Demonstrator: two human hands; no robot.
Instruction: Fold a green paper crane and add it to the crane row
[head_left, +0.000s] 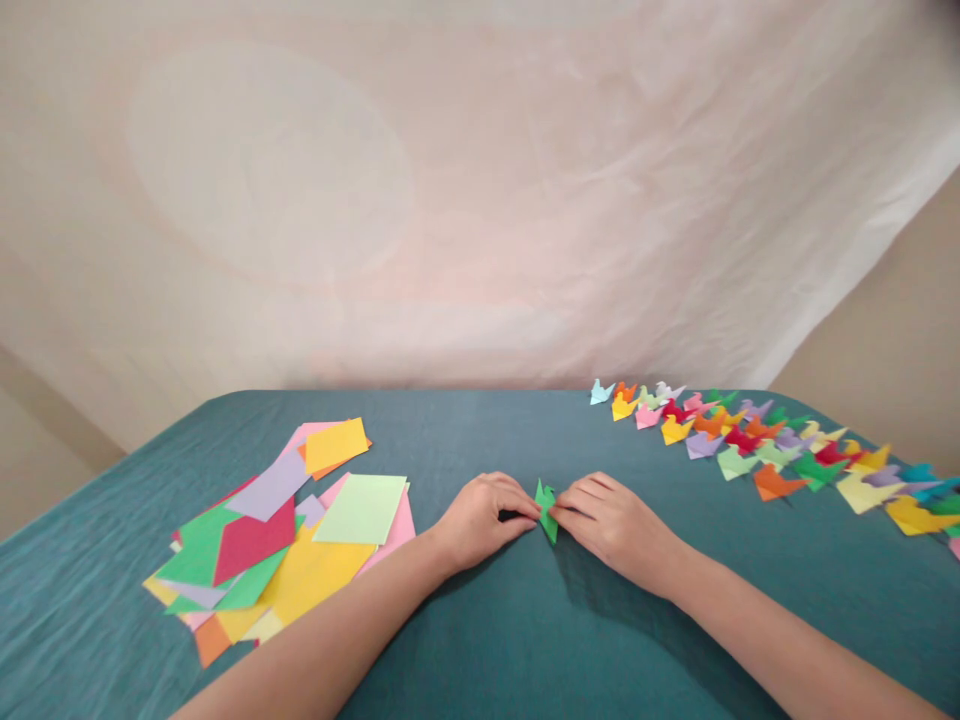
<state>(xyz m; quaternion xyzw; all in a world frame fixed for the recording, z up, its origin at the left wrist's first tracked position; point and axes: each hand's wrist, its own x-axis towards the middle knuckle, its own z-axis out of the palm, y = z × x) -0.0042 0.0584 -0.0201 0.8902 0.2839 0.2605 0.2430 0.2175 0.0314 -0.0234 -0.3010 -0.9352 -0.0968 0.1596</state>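
A small folded green paper piece sits on the teal tablecloth between my two hands. My left hand pinches its left side with closed fingers. My right hand pinches its right side, fingers pressed together. Both forearms reach in from the bottom edge. Part of the green piece is hidden by my fingertips.
A loose pile of coloured paper sheets lies at the left of the table. Several folded paper cranes in many colours lie in rows at the right, running to the right edge. A pale cloth backdrop hangs behind the table.
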